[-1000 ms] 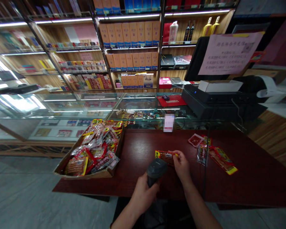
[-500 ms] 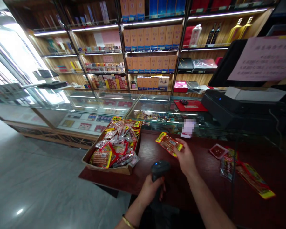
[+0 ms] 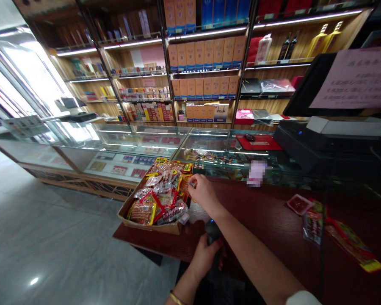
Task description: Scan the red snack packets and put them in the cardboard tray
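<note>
In the head view my left hand [image 3: 206, 256] is wrapped round the grip of a dark handheld barcode scanner [image 3: 212, 230], low over the wooden table. Its head is partly covered by my right forearm. My right hand [image 3: 204, 194] is at the right side of a cardboard box [image 3: 165, 228], fingers closed on a snack packet [image 3: 186, 186] with red-brown sticks inside. Most of that packet is hidden behind the hand or blends with those in the box. Heaped in the box are several red, yellow and clear snack packets [image 3: 142, 212].
Several loose snack packets [image 3: 314, 224] lie on the table's right side. A pale pink, blurred-out item [image 3: 256, 173] is near the glass display counter [image 3: 139, 137]. A monitor [image 3: 307, 84] stands at right; stocked shelves [image 3: 206, 72] line the back.
My right hand has moved left with the snack packet, from mid-table to the box's right side. My left hand keeps hold of the scanner. The view has shifted slightly.
</note>
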Demonstrator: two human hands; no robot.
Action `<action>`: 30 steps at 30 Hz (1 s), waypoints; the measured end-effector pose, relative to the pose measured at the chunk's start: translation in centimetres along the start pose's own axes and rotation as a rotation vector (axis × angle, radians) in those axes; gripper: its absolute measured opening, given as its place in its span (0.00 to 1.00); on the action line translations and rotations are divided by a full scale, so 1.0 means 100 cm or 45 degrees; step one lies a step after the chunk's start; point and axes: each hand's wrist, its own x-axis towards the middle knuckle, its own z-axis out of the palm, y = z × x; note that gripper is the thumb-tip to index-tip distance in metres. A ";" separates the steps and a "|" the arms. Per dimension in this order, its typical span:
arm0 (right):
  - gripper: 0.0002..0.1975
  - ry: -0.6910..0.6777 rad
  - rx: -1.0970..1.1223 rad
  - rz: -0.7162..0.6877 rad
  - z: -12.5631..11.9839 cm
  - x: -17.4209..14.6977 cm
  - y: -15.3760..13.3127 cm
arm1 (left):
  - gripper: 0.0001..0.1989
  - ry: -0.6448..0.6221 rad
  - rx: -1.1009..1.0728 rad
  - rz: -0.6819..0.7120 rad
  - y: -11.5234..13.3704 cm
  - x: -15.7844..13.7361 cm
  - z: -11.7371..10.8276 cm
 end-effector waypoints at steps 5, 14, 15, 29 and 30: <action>0.11 0.111 0.074 0.048 0.014 0.026 -0.001 | 0.20 -0.018 0.001 0.021 -0.001 0.001 0.000; 0.07 -0.513 0.102 -0.222 0.039 0.031 0.001 | 0.20 -0.049 0.022 0.063 -0.001 0.001 -0.001; 0.07 -0.531 0.111 -0.226 0.040 0.034 0.001 | 0.20 -0.048 0.030 0.063 -0.001 0.001 -0.001; 0.29 0.356 -0.589 0.821 -0.154 -0.071 0.191 | 0.22 -0.119 0.090 0.071 -0.006 0.004 -0.006; 0.32 0.385 -0.748 0.949 -0.171 -0.084 0.212 | 0.22 -0.119 0.095 0.068 -0.006 0.004 -0.005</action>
